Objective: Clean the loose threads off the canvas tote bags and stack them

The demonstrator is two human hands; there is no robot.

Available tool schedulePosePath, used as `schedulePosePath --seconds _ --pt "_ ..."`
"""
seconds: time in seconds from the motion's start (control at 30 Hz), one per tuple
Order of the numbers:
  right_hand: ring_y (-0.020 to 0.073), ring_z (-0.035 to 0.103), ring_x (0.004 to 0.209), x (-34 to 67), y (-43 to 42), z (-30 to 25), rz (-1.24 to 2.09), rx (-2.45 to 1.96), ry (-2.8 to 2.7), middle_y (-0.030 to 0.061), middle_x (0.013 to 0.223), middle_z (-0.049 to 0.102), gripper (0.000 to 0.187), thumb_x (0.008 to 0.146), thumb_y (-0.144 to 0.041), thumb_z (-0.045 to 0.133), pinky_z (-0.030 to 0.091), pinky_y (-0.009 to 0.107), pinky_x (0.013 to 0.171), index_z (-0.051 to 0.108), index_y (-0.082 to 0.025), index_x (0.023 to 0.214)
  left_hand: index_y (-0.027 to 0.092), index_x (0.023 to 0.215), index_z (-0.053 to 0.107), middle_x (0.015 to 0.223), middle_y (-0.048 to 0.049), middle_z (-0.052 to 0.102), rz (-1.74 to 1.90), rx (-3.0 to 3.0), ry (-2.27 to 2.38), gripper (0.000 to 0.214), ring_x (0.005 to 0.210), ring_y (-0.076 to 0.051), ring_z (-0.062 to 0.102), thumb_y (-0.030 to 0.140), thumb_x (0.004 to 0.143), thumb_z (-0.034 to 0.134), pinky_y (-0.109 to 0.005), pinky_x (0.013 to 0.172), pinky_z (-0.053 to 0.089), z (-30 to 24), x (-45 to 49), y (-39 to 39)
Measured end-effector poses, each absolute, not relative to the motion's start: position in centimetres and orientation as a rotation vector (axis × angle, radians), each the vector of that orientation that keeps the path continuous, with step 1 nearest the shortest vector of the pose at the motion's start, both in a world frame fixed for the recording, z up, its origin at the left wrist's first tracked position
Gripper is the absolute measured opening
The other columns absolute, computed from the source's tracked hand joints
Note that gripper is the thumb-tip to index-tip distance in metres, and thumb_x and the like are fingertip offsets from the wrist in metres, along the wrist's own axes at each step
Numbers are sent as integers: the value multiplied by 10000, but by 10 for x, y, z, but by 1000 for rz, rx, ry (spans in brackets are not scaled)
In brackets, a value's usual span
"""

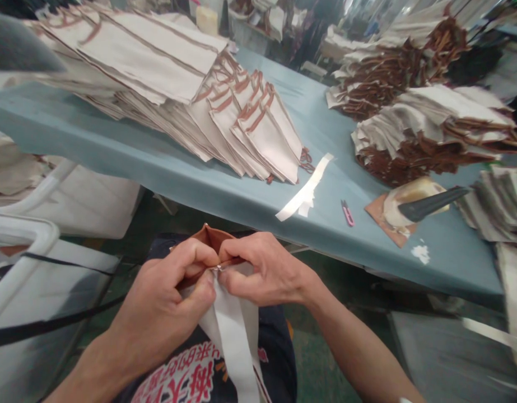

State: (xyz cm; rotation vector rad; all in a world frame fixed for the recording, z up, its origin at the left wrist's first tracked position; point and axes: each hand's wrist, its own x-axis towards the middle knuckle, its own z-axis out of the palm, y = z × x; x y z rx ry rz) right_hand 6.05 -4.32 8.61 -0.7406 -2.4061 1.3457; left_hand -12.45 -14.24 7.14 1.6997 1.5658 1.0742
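Observation:
Over my lap hangs a white fabric bag (233, 336) with a brown inside and brown edging, its upper rim raised between my hands. My left hand (166, 302) pinches the rim with thumb and forefinger. Almost touching it, my right hand (264, 268) grips the same rim from the other side. A small shiny spot, perhaps a metal piece, shows between the fingertips; I cannot make out its kind. A white strip runs down the front of the bag below my fingers.
Along the blue table (325, 235) lie piled white bags with brown trim (258, 129) and brown-edged fabric stacks (418, 129). Nearer are a white strip (304, 190), pink thread snips (347, 214) and a dark-handled tool on a container (426, 204). White bins (90, 196) stand at left.

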Motion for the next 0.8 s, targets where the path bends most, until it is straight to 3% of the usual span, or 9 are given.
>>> schedulePosePath --seconds 0.17,0.43,0.57,0.7,0.8 --pt "113 364 615 59 -48 72 1646 -731 -2136 -77 666 419 191 841 -297 599 290 260 595 476 -245 704 279 944 726 664 91 738 1136 1813 1506 197 473 -104 646 163 983 572 -196 482 448 64 -132 -147" --pt "106 341 580 50 -76 59 2141 -839 -1511 -81 637 430 216 784 -354 706 288 235 542 538 -240 710 356 1194 777 923 61 867 1229 2000 1428 351 722 -151 813 132 995 595 -233 758 605 37 -144 -161" --pt "98 362 542 49 -88 48 2310 -791 -1280 -74 634 486 194 747 -359 725 297 215 497 582 -228 747 338 1296 667 797 47 780 1213 2289 1232 432 643 -161 724 46 1015 515 -269 683 559 37 -150 -156" --pt "103 364 484 48 -88 42 2375 -792 -1184 -64 602 498 252 756 -450 715 268 219 434 607 -222 760 256 1221 629 701 47 650 1277 2430 1147 341 552 -161 592 16 1036 472 -273 578 475 38 -149 -146" --pt "89 349 492 48 -82 51 2339 -824 -1298 -67 589 487 229 753 -413 697 267 210 449 579 -220 717 229 1193 637 702 47 638 1337 2406 1121 318 538 -145 581 5 1029 483 -263 569 473 39 -144 -146"
